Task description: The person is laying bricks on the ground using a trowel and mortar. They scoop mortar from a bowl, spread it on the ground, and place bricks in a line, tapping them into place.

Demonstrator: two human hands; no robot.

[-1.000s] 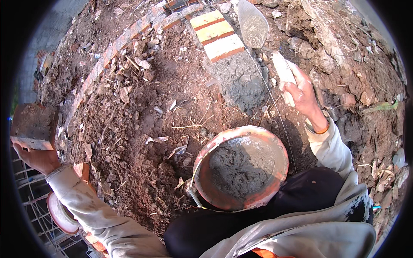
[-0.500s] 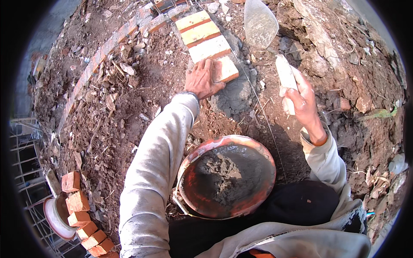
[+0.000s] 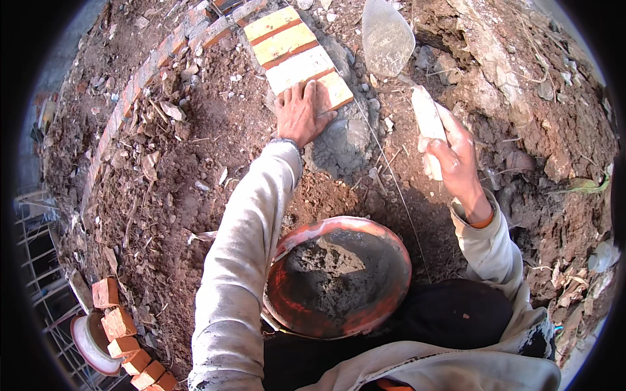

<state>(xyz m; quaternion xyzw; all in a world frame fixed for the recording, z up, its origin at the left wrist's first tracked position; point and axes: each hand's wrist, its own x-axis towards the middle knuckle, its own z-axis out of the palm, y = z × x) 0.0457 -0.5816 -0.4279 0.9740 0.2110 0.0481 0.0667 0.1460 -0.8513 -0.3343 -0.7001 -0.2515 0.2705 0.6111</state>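
Observation:
My left hand (image 3: pixel 301 114) grips the near brick (image 3: pixel 334 91) at the lower end of a row of pale-topped bricks (image 3: pixel 282 42), which lies on grey mortar (image 3: pixel 339 150). My right hand (image 3: pixel 450 153) is closed round the pale handle of a trowel (image 3: pixel 388 42), whose flat blade points up and away, to the right of the row. A thin taut string (image 3: pixel 406 208) runs along the right side of the bricks. Below, a red-rimmed bucket (image 3: pixel 402 264) holds wet mortar, with my left sleeve passing along its left side.
Loose bricks (image 3: pixel 120 322) and a white-rimmed bucket (image 3: pixel 98 352) stand at lower left beside a metal grid (image 3: pixel 36 260). A low brick edging (image 3: pixel 166 55) curves across the upper left. Broken soil, stones and rubble (image 3: pixel 508 78) surround the work.
My left hand has carried a brick from the far left to the row's lower end, where it now sits closer against the others. The trowel stays in my right hand.

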